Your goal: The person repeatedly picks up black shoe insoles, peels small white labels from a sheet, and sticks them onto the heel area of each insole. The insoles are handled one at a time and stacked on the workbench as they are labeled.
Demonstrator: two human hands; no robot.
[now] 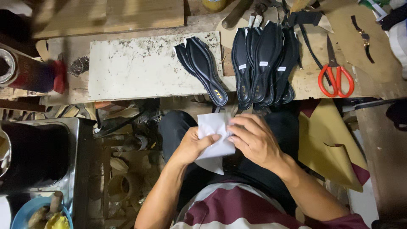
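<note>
Both my hands are over my lap, below the edge of a worn wooden workbench (140,70). My left hand (191,146) grips a folded white sheet (214,127) from the left, thumb pressed across it. My right hand (253,138) covers the sheet's right side with fingers curled over its edge. On the bench just above lie a pair of black shoe insoles (202,68) and, to their right, a fanned stack of several black insoles (265,61) with small white tags.
Orange-handled scissors (335,76) lie at the bench's right. A tan sheet of material (328,144) hangs to my right. A metal container (46,152) stands at left, a blue bowl (29,212) below it. A red-capped can (36,74) sits at far left. Scraps litter the floor.
</note>
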